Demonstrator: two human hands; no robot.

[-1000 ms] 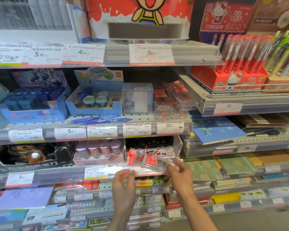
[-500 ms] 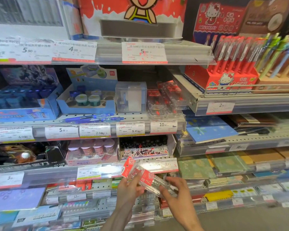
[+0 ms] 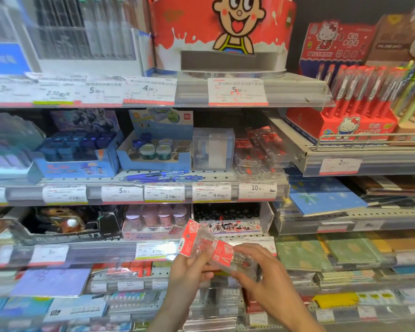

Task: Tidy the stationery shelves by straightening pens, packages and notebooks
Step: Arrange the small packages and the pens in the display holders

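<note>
Left hand (image 3: 189, 269) and right hand (image 3: 256, 271) together, both pinching clear red-labelled packages (image 3: 213, 248), held in air before lower shelf edge (image 3: 106, 254). Square packets flush, grip ends, then reseat flat on shelf.

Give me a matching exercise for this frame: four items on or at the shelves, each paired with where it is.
Items:
1. clear packets
2. blue pens
3. blue notebook
4. Hello Kitty pen box

Places:
A. upper right shelf behind a wire rail
B. lying loose along a shelf edge
C. held in both hands, left hand and right hand
D. right shelf under the pen display

Pairs: 1-C, 2-B, 3-D, 4-A
</note>
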